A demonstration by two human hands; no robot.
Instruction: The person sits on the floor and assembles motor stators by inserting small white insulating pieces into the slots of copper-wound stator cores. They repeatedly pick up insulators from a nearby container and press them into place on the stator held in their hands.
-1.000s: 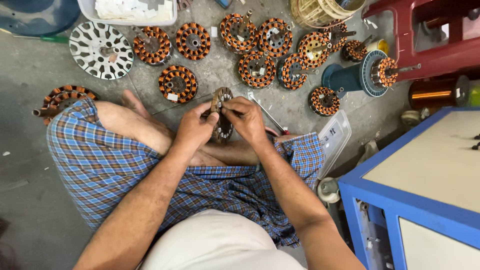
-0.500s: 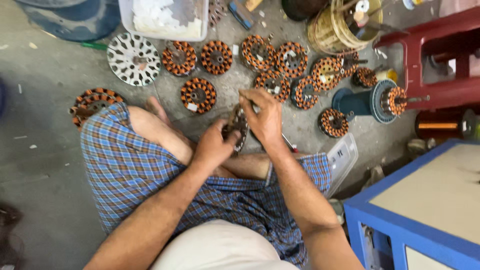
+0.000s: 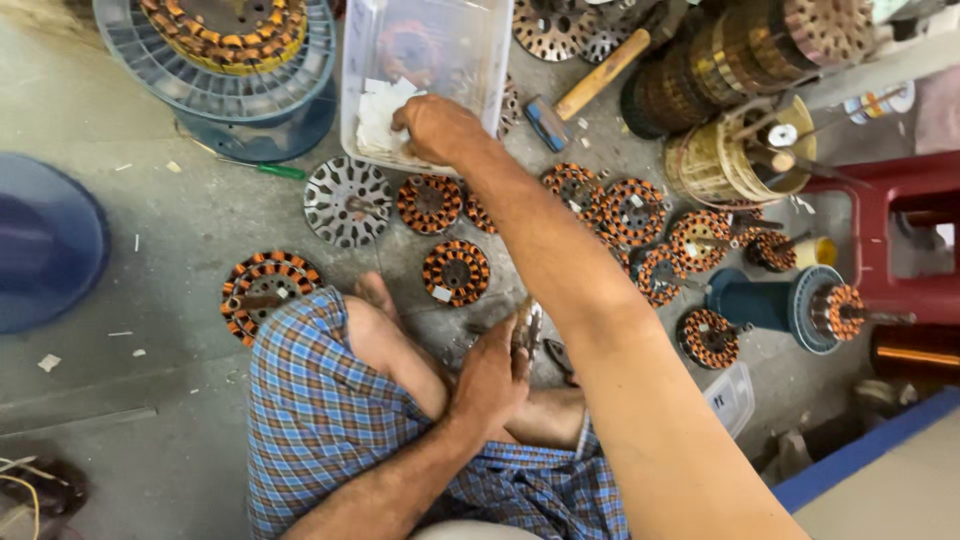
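I sit cross-legged on the floor in blue checked shorts. My left hand (image 3: 488,378) grips a wound stator (image 3: 527,327) upright over my shin. My right hand (image 3: 432,128) is stretched far forward into a clear plastic tub (image 3: 470,60), with its fingers on a pile of white paper slips (image 3: 382,112). Whether it has pinched a slip I cannot tell. Several copper-wound stators with orange insulation lie on the floor between the two hands, the nearest being a round one (image 3: 455,272) by my foot.
A bare slotted stator core (image 3: 348,200) and a green screwdriver (image 3: 270,169) lie left of the tub. A hammer (image 3: 585,88) lies right of it. A large grey spool (image 3: 225,60), a red stool (image 3: 895,230), a winding tool on a blue base (image 3: 790,308) and a blue cabinet edge (image 3: 860,460) surround me.
My right hand has left the stator and reached forward into the plastic tub. The left hand alone keeps the stator. The view has tilted forward toward the tub.
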